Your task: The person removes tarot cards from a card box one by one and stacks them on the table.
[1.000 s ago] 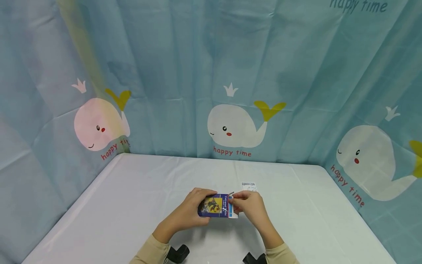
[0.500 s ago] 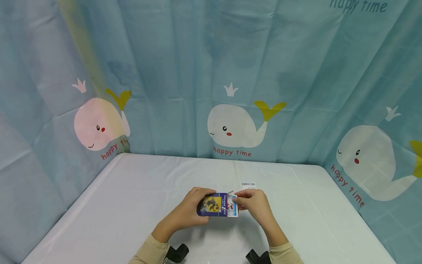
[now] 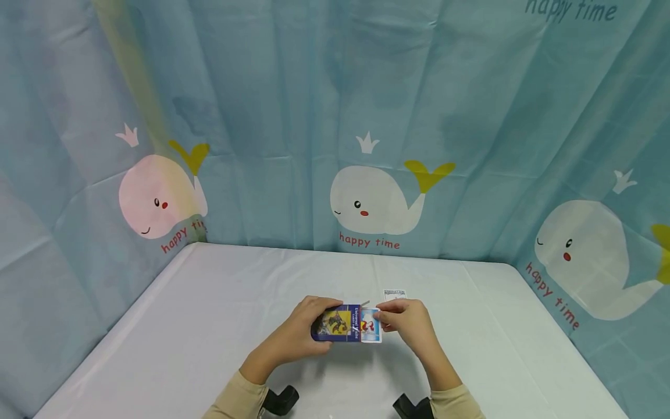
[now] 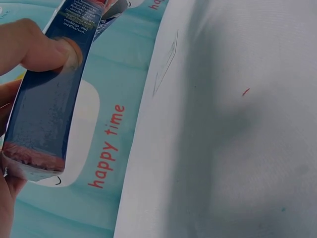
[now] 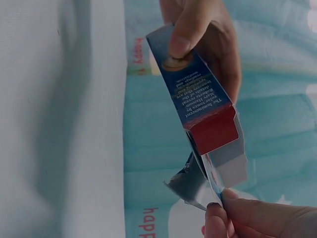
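My left hand (image 3: 300, 331) grips a dark blue tarot card box (image 3: 335, 323) above the table, thumb on one narrow side and fingers on the opposite one. In the right wrist view the box (image 5: 190, 89) has its end open, with a red side flap (image 5: 215, 131) and a torn-looking end flap (image 5: 188, 181) folded out. Between thumb and fingers, my right hand (image 3: 410, 326) pinches a card (image 3: 370, 329) with a light blue and red picture, sticking partly out of the box's right end. How many cards are pinched is hidden.
A white printed card (image 3: 394, 294) lies on the white tablecloth (image 3: 235, 291) just beyond my right hand. A blue whale-print curtain (image 3: 282, 192) rises behind the table and along its sides. Black wrist mounts (image 3: 281, 400) sit under both forearms.
My right hand has drawn back to the right, and more of the picture card shows outside the box. The left hand and box have shifted only slightly up and left.
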The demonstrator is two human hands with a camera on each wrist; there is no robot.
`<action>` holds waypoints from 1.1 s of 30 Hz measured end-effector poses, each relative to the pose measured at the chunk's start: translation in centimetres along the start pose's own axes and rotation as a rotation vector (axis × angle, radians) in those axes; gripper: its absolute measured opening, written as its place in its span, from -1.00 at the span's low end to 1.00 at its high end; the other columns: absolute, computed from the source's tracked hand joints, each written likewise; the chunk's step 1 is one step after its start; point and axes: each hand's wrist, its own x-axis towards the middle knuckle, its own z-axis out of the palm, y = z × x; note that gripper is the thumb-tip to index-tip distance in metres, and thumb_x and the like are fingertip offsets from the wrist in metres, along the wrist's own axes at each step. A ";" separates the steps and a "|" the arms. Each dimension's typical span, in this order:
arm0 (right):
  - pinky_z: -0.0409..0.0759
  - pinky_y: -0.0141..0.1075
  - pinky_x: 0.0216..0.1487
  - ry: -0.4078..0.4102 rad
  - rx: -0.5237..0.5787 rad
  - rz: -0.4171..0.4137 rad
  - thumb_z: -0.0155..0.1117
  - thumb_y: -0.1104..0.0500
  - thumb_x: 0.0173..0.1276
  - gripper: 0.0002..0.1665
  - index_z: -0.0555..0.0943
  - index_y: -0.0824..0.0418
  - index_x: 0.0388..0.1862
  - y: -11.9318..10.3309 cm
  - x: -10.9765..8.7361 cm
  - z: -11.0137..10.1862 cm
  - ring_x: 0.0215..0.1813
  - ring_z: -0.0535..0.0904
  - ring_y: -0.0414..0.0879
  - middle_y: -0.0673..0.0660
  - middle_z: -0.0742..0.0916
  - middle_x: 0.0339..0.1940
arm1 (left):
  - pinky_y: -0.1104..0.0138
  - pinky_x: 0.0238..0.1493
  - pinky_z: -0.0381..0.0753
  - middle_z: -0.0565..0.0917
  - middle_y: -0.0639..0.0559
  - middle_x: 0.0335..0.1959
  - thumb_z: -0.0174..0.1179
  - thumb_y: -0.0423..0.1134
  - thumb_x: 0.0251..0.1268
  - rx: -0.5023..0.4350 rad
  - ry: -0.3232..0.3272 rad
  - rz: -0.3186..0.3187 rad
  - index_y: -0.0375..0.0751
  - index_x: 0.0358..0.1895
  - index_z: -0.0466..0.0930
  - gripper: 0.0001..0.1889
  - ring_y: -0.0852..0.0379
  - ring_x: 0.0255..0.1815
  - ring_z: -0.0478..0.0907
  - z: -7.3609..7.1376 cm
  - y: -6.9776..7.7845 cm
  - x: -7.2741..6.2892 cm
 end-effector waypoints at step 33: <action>0.70 -0.27 -0.32 0.007 -0.053 0.017 0.39 0.21 0.29 -0.81 0.79 0.34 -0.23 0.4 0.5 -1.8 -0.47 0.65 -0.13 0.15 0.78 -0.39 | 0.17 0.13 0.51 0.52 0.09 0.26 0.46 -0.21 0.02 -0.019 0.012 -0.016 0.07 0.39 0.43 -0.25 0.12 0.21 0.37 -0.5 -0.3 0.0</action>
